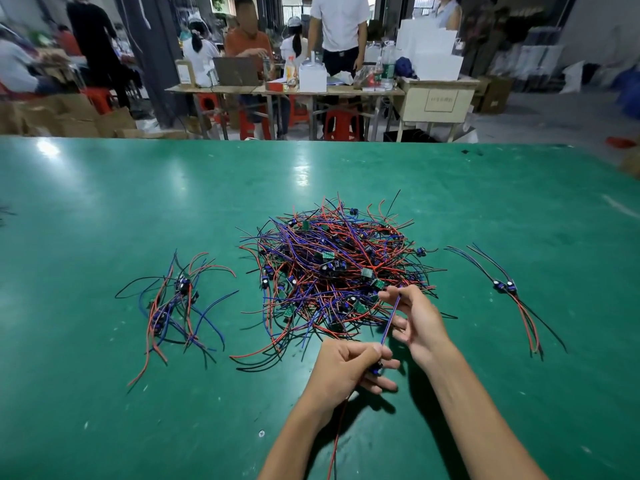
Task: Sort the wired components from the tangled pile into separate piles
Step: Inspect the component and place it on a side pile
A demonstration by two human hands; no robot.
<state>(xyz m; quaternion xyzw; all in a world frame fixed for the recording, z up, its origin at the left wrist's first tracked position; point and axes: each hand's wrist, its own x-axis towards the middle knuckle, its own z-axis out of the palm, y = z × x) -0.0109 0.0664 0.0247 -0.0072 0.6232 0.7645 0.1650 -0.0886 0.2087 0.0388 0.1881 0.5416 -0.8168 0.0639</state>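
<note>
A tangled pile (339, 268) of red, blue and black wired components with small green boards lies mid-table. A smaller sorted pile (175, 303) sits to its left, and two components (507, 287) lie side by side at the right. My left hand (349, 370) grips one wired component (376, 368) by its small body, its red and black leads trailing down toward me. My right hand (415, 320) pinches that component's blue and red wire pair (390, 320), stretched straight between both hands at the pile's near edge.
The green table (104, 393) runs wide to both sides. Beyond its far edge stand work tables with boxes, bottles and a laptop (237, 71), red stools, cartons, and several people.
</note>
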